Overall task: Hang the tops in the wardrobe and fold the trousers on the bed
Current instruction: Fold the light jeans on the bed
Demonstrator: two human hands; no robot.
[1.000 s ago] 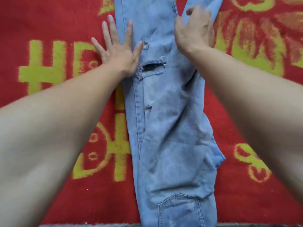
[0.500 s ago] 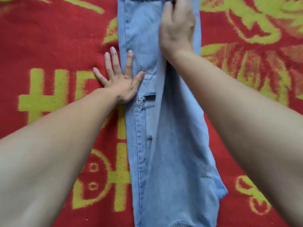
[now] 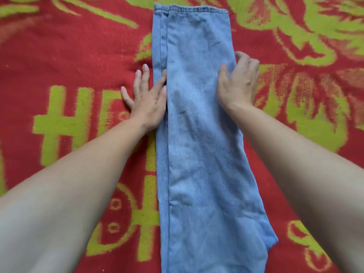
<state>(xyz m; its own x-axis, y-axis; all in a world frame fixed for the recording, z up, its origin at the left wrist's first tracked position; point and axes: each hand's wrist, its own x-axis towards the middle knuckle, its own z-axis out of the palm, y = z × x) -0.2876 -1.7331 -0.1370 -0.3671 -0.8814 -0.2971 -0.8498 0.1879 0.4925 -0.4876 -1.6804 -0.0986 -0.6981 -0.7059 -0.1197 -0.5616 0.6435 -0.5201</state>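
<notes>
On the red bed cover (image 3: 69, 56), the light blue jeans (image 3: 197, 154) are laid lengthwise, one leg folded over the other, with the hems at the far end. The left hand (image 3: 149, 103) is laid flat with straight, spread fingers. Its thumb side is pressed on the left seam of the jeans and its outer fingers on the cover. The right hand (image 3: 238, 83) is set at the right edge of the jeans, thumb on the denim and fingers curled over the edge, which is grasped. Large yellow-green figures (image 3: 65, 127) are woven into the cover left of the jeans, and they cannot be read as words.
</notes>
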